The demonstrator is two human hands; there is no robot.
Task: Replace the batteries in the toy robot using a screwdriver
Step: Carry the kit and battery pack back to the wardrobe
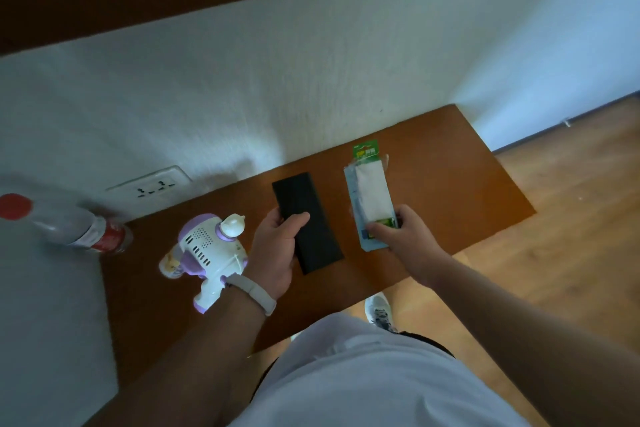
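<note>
Left hand (275,253) fingers (274,217) round black case (317,243), right hand (410,236) pinching battery pack (370,191)

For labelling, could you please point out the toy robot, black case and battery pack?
toy robot (202,246): head view, white vented back.
black case (320,241): head view, bare middle.
battery pack (370,191): head view, white upper card.

The brown table (450,184) holds a toy robot (207,250), a black box (311,229), a battery pack (370,194) and a bottle (86,232).

A head-worn wide-angle camera looks steeply down over the bench (433,163) toward the wall (311,80). It sits near, left hand (277,253) and right hand (405,236) mid-frame.
</note>
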